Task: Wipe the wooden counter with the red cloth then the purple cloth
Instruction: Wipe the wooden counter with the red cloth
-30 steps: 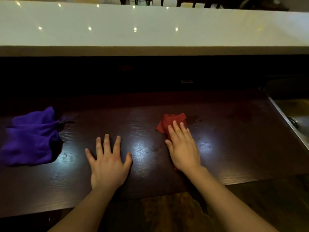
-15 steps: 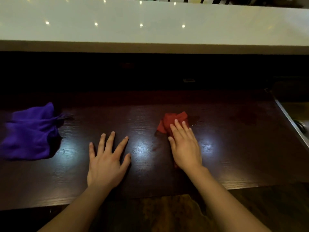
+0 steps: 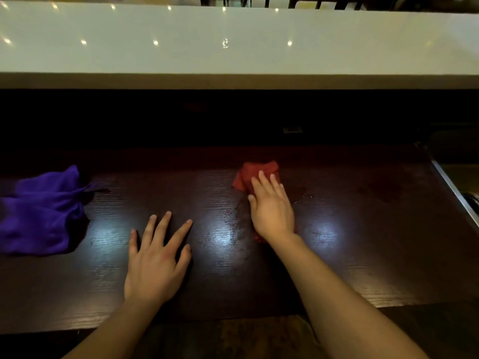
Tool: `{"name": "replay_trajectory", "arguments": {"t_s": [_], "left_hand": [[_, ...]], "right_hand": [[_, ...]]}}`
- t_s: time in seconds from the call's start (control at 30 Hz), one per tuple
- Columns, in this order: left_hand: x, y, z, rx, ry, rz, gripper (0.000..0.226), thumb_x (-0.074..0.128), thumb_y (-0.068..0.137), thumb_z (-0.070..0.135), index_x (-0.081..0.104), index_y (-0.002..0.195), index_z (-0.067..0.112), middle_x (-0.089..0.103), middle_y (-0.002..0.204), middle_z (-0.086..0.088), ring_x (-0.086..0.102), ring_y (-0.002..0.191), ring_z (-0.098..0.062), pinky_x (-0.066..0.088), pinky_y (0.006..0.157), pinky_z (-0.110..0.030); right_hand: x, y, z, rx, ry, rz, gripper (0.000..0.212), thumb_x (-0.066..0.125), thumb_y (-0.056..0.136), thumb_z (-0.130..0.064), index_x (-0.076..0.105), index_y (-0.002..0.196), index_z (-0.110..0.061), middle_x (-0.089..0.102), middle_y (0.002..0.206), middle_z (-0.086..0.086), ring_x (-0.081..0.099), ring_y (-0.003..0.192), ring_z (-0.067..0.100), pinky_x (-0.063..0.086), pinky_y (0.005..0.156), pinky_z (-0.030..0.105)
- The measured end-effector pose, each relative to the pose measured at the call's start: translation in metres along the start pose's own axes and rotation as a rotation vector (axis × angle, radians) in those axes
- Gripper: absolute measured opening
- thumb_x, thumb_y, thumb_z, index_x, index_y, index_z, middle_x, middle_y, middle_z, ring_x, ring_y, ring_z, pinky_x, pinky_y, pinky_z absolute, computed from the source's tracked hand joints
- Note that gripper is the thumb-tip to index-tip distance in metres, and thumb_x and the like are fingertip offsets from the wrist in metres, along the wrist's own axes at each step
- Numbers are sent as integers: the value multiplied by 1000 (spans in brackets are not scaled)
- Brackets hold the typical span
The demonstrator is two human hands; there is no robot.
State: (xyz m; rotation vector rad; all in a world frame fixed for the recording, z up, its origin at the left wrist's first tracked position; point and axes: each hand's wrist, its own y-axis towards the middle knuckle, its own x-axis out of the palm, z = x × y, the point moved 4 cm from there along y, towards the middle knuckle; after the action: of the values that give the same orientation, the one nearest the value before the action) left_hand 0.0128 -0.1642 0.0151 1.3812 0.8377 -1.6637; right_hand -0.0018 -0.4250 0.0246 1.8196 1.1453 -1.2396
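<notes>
The dark wooden counter (image 3: 363, 242) runs across the lower half of the view. A crumpled red cloth (image 3: 250, 173) lies on it at the centre, mostly under my right hand (image 3: 272, 207), which presses flat on it with fingers together; a small red edge shows below the wrist. My left hand (image 3: 155, 257) rests flat on the bare wood to the left, fingers spread, holding nothing. A bunched purple cloth (image 3: 39, 213) lies at the counter's left end, apart from both hands.
A raised white bar top (image 3: 233, 42) spans the back, with a dark recess beneath it. A metal sink edge (image 3: 453, 193) borders the counter on the right. The counter's front edge runs just below my forearms.
My right hand has slid the red cloth a little away from me toward the back of the counter. My left hand stays flat in place, and the purple cloth has not moved.
</notes>
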Motion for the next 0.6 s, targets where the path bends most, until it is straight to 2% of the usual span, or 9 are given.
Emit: {"name": "replay_trajectory", "arguments": {"t_s": [0.07, 0.13, 0.27, 0.33, 0.4, 0.47, 0.57, 0.6], "left_hand": [[0, 0, 0, 1, -1, -7, 56, 25, 94, 54, 33, 148, 43, 28, 161, -4, 13, 151, -26, 7, 119, -58], [-1, 0, 0, -2, 0, -11, 56, 25, 93, 54, 33, 148, 44, 28, 161, -4, 13, 150, -26, 7, 119, -58], [1, 1, 0, -7, 11, -21, 57, 25, 93, 54, 33, 148, 43, 29, 161, -5, 14, 150, -26, 9, 119, -58], [2, 1, -1, -11, 23, -24, 56, 25, 94, 53, 32, 149, 44, 29, 160, -5, 14, 150, -27, 10, 118, -59], [3, 0, -2, -8, 18, -24, 56, 26, 93, 53, 33, 148, 44, 31, 160, -5, 15, 150, -27, 11, 118, -59], [2, 0, -2, -8, 3, -24, 56, 27, 93, 52, 36, 147, 43, 32, 159, -6, 16, 150, -27, 11, 118, -60], [0, 0, -1, -9, -1, -22, 56, 27, 93, 51, 37, 147, 42, 33, 159, -6, 18, 150, -27, 10, 118, -59], [-1, 0, 0, -7, -4, -21, 56, 27, 93, 51, 38, 147, 42, 33, 159, -6, 18, 149, -27, 11, 118, -59]], "right_hand": [[10, 21, -21, 35, -27, -11, 52, 37, 100, -34, 29, 149, -20, 17, 162, 2, 7, 149, 26, 6, 122, 41], [19, 15, -42, -23, -57, -16, 53, 34, 101, -37, 25, 150, -19, 15, 162, 3, 5, 149, 26, 5, 122, 42], [26, -66, -55, -247, -45, -70, 54, 32, 100, -39, 27, 150, -19, 21, 160, 3, 9, 149, 24, 13, 121, 43], [25, -100, -42, -298, -54, -97, 53, 30, 100, -42, 27, 149, -21, 25, 159, -1, 11, 149, 19, 16, 120, 42], [19, -97, -25, -316, -73, -74, 50, 34, 100, -40, 33, 146, -20, 31, 156, -1, 19, 147, 18, 20, 119, 41], [10, -67, -17, -267, -89, -24, 48, 39, 100, -34, 39, 145, -17, 33, 156, 2, 23, 146, 22, 20, 120, 41], [7, -16, -19, -41, -40, 8, 50, 35, 102, -32, 32, 149, -18, 22, 160, 1, 12, 149, 23, 8, 122, 39], [10, -14, -24, -18, -33, 20, 50, 35, 101, -32, 31, 149, -19, 21, 160, 1, 11, 149, 24, 8, 122, 40]]}}
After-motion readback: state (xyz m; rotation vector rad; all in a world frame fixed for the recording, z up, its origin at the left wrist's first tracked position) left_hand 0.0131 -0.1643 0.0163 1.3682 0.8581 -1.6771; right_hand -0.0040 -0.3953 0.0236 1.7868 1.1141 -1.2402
